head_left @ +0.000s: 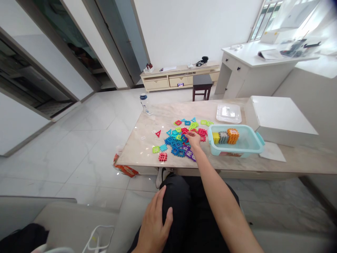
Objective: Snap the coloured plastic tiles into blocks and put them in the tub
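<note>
My right hand [194,139] reaches over a pile of toothed plastic building pieces on the table, its fingers stretched to the left and apart. I see nothing held in it, though the pieces right under the fingertips are partly hidden. Nearest to it lie red pieces [202,133], blue pieces [171,141] and purple pieces [189,152]. My left hand [156,221] rests with spread fingers on my black-trousered knee, holding nothing. Right of the pile, a light-blue bin [252,149] holds stacked yellow pieces [216,138], grey pieces [223,137] and orange pieces [233,136].
A water bottle [145,104] stands at the table's far left corner. Behind the bin lies a clear plastic lid [229,113], with a large white box [281,114] to the right. A dark stool [202,83] is beyond the table. An orange bag [125,168] lies below its left edge.
</note>
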`<state>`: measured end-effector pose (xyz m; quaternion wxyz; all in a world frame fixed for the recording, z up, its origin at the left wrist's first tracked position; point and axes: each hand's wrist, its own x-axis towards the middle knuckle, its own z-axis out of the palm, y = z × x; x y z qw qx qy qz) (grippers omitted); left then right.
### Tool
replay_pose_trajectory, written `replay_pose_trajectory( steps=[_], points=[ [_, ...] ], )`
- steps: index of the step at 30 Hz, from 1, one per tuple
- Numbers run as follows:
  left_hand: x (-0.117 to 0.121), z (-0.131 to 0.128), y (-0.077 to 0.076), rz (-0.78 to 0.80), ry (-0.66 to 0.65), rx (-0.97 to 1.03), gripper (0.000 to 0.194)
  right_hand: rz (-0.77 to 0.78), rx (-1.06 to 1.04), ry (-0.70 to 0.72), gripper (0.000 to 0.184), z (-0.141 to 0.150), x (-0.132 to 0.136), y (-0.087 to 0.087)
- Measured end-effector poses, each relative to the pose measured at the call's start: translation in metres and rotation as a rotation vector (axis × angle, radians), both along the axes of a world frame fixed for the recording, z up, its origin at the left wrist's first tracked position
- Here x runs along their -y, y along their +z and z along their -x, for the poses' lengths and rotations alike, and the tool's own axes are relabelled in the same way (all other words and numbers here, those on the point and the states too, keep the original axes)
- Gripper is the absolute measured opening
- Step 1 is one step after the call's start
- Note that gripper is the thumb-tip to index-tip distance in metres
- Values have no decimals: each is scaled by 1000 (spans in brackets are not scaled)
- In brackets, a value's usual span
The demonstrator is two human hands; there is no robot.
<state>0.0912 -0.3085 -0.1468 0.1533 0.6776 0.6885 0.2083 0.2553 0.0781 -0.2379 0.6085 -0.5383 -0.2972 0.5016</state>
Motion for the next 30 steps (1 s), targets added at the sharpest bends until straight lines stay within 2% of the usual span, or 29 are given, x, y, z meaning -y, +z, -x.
replay_pose_trajectory(
  steps=[7,12,15,19,22,25,28,30],
  points=[
    [-4,-2,1,36,-4,13,63,-84,86,-89,30,-9,4,6],
    [-6,-4,2,59,1,43,63,-140,179,-102,34,-20,20,24],
    [-3,-3,0,64,-2,59,63,-137,149,-12,38,-20,39,40],
    [-5,5,1,54,-3,114,59,-91,13,242,46,-13,75,60],
    [-29,18,10,15,1,171,47,-72,14,433,50,-7,103,68],
    [-73,28,20,-95,0,144,41,-53,25,550,51,0,123,70],
    [-118,31,26,-120,-114,53,50,-30,17,581,52,7,132,69],
    [-139,30,26,-113,-173,-18,56,-20,4,606,53,12,134,67]
  ],
)
